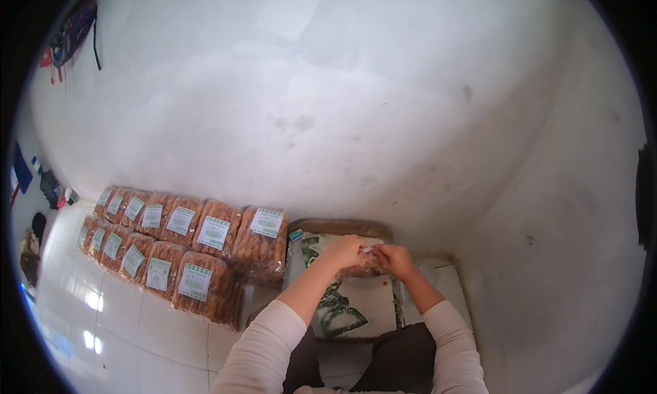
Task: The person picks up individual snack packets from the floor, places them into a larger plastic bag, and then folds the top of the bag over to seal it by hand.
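Both my hands are at the far part of a low white-and-green printed surface [369, 301]. Between them is a clear plastic bag of brown food pieces [363, 266], lying on that surface. My left hand [347, 250] is closed on the bag's upper left part. With fingers pinched together, my right hand [397, 260] grips the bag's upper right edge. The fingertips are small in view, and my left hand hides part of the bag.
On the left, two rows of filled, labelled plastic packs [213, 232] line the tiled floor [174, 332]. A small blue-green item [295, 236] sits at the surface's far left corner. White walls [356, 120] rise behind and to the right. Bags and other items hang or stand far left.
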Action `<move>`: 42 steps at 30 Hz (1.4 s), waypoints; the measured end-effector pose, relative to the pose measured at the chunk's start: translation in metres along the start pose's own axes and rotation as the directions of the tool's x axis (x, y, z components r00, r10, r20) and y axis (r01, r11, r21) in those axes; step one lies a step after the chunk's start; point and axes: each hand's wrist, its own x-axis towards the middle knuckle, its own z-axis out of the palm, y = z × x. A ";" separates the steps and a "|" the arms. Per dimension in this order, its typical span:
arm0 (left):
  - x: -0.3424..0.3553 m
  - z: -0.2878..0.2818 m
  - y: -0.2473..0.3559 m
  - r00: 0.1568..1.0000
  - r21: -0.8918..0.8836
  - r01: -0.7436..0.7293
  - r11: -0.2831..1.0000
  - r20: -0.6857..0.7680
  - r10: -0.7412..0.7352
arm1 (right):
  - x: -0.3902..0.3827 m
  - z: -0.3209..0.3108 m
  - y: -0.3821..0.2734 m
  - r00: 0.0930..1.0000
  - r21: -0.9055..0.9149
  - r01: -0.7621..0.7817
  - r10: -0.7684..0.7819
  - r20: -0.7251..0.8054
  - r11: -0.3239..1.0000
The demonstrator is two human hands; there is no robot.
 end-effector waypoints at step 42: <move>-0.070 -0.026 -0.046 0.972 0.074 0.083 0.994 -0.224 -0.065 | 0.038 0.047 -0.036 0.955 0.096 0.267 -0.277 0.106 0.959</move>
